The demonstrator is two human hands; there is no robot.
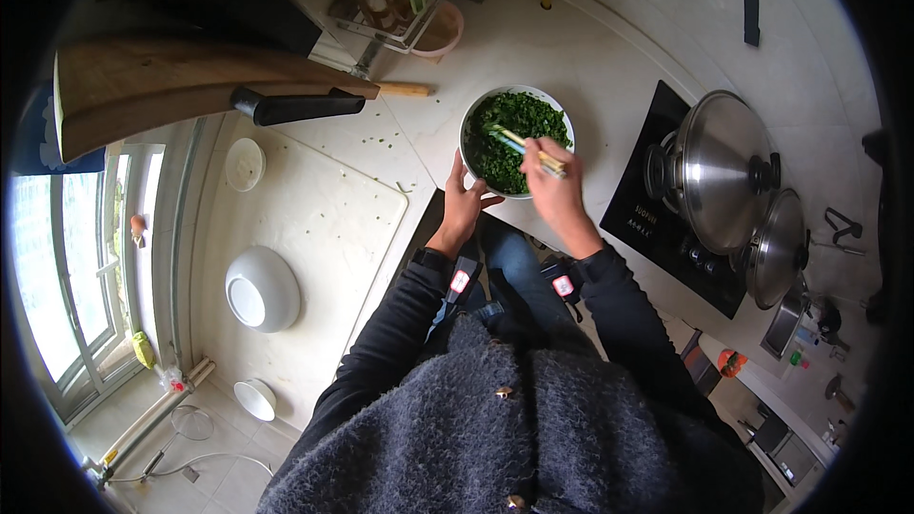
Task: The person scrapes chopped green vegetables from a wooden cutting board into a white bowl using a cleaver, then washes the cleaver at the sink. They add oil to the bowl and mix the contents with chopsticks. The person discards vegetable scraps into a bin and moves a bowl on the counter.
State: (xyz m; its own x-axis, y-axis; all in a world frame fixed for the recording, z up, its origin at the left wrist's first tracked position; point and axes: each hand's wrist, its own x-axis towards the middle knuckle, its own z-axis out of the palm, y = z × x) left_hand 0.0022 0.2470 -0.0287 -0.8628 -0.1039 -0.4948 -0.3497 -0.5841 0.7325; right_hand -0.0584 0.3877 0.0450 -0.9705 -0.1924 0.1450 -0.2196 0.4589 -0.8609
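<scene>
A white bowl (570,118) filled with chopped green leaves (532,112) stands on the pale countertop near its front edge. My left hand (465,205) grips the bowl's rim and side at the lower left, thumb up near the rim. Above the bowl's right part, my right hand (553,182) is closed around light-coloured chopsticks (513,135), whose far ends are down in the greens. A bluish stick shows beside them; whether it is part of the same bundle I cannot tell.
Right of the bowl, a black cooktop (643,207) carries a large lidded steel pan (721,171) and another lidded pan (775,250). An upturned bowl (263,289) and smaller bowls lie on the left counter. Green scraps (378,135) dot the surface near a wooden handle (405,89).
</scene>
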